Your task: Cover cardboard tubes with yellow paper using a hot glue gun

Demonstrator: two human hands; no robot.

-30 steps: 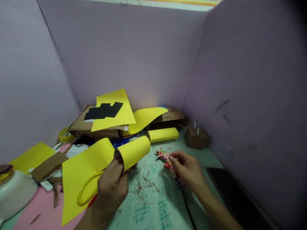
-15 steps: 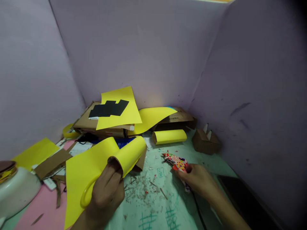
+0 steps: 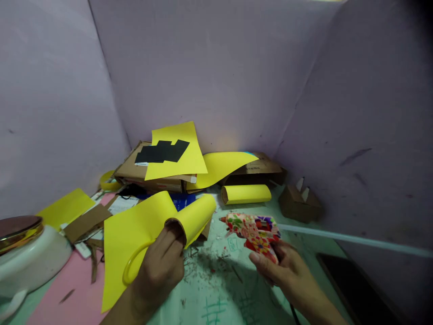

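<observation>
My left hand [image 3: 162, 264] has its fingers inside the near end of a cardboard tube wrapped in yellow paper [image 3: 198, 216] and grips it above the table. Yellow scissors handles [image 3: 130, 268] lie beside that wrist, on a large yellow sheet [image 3: 135, 225]. In my right hand [image 3: 282, 266] is a flower-patterned hot glue gun [image 3: 253, 230], raised upright with its nozzle pointing left toward the tube. A long clear glue stick [image 3: 355, 241] sticks out of its back. Behind it a second yellow-covered tube [image 3: 248, 194] lies on the table.
Cardboard boxes with yellow paper [image 3: 176, 162] and black cut pieces [image 3: 162, 151] stand along the back wall. A small brown box [image 3: 301, 203] sits at the right, near a dark flat panel [image 3: 352, 280]. A white pot-like vessel [image 3: 37, 257] stands at left. Scraps litter the green table [image 3: 196, 298].
My right hand has lifted the glue gun off the table and turned it upright, nozzle left. My left hand still holds the tube. The view has shifted slightly left.
</observation>
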